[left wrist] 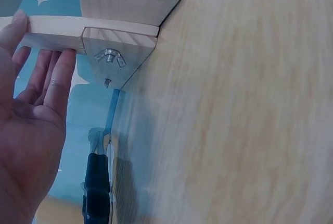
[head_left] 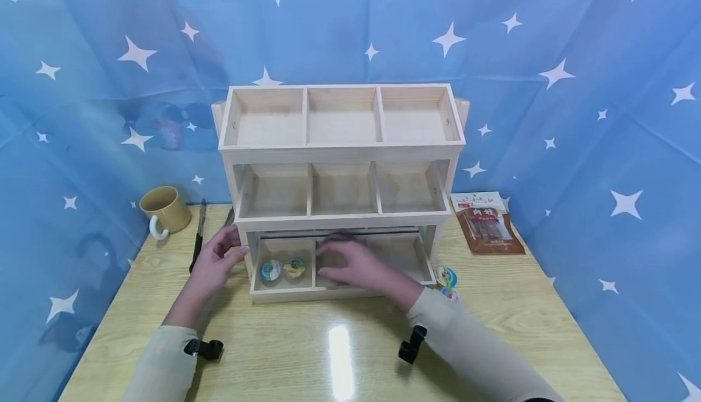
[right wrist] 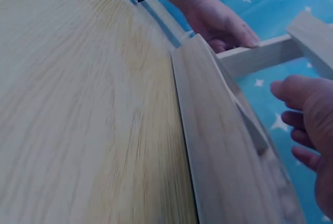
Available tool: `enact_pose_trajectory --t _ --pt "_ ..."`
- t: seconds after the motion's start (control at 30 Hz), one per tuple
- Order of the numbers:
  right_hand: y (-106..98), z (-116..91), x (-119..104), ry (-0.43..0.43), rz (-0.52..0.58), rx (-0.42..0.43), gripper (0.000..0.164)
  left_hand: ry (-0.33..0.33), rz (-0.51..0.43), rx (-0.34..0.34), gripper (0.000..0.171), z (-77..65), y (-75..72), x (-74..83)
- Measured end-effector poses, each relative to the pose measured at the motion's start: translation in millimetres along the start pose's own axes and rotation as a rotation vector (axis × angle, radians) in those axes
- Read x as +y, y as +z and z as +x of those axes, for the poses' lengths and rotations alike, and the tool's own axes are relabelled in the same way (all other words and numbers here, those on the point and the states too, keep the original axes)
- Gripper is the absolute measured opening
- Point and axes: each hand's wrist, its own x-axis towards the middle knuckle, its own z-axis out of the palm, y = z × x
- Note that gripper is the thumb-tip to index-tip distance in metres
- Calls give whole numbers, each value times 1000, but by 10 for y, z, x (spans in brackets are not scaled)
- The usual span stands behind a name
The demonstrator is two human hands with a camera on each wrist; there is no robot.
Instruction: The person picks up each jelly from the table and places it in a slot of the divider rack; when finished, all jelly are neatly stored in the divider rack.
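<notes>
A three-tier wooden rack (head_left: 342, 154) stands on the table, each tier split into three compartments. My left hand (head_left: 213, 258) holds the rack's left side piece (left wrist: 54, 26), thumb on one face and fingers on the other in the left wrist view. Over the middle compartment of the bottom tier (head_left: 282, 297) reaches my right hand (head_left: 350, 261), its fingers loosely bent. No object shows between those fingers (right wrist: 299, 120) in the right wrist view. Two small lidded cups, one with a blue-green lid (head_left: 271, 270) and one yellowish (head_left: 294, 267), sit in the bottom left compartment.
More lidded cups (head_left: 446, 277) lie on the table by the rack's lower right corner. Farther right is a brown snack packet (head_left: 487, 224). A tan mug (head_left: 165, 209) and a black-handled tool (head_left: 198, 241) are at the left. A blue starry cloth (head_left: 339, 25) hangs behind.
</notes>
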Motion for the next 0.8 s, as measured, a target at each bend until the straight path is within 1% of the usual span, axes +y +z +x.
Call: enact_pose_trajectory --t 0.07,0.17,0.3,0.37,0.57,0.7,0.8 --pt "-93 -141 43 4 4 2 41 0 -2 -2 53 4 -6 0" --pt "-225 -356 91 -17 -39 17 39 13 7 -5 53 12 -13 -15" --pt "-394 -662 120 -49 -75 73 34 34 19 0 50 2 -15 -25" --pt "-470 -828 142 -44 -87 108 33 42 22 3 49 -8 -16 -26" --pt "-634 -1312 292 5 -109 223 36 44 13 7 48 -42 -8 -5" --pt "-734 -1576 398 79 -127 318 41 43 3 15 49 -42 -2 12" --pt "-805 -1729 474 133 -143 369 39 41 7 25 50 -24 2 18"
